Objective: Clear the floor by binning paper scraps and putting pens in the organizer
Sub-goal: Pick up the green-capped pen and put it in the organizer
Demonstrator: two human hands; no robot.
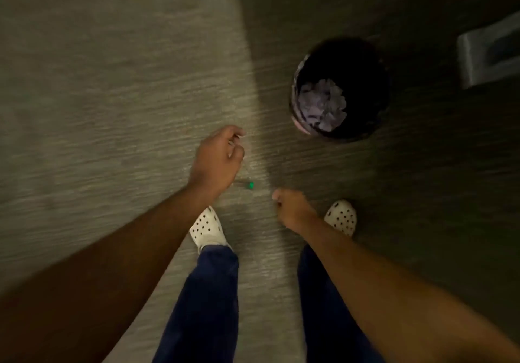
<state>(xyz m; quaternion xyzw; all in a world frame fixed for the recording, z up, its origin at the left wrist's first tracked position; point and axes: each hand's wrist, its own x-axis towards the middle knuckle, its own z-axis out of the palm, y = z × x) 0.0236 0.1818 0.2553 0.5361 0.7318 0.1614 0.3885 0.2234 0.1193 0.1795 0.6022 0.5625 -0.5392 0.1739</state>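
Observation:
My left hand (218, 160) hangs over the carpet and grips clear pens. One pen (247, 184) sticks out below the hand and ends in a green cap. Thin pen tips show between the fingers at the top of the hand. My right hand (292, 208) is lower and to the right, its fingers curled into a fist with nothing visible in it. A dark round bin (365, 61) stands on the floor to the upper right of both hands. Crumpled pale paper scraps (322, 106) lie inside it.
A pale box-like object (478, 58) sits at the right edge, too blurred to identify. My feet in white perforated clogs (206, 229) stand just below the hands. The floor is grey-beige carpet (112, 81), shadowed on the right side.

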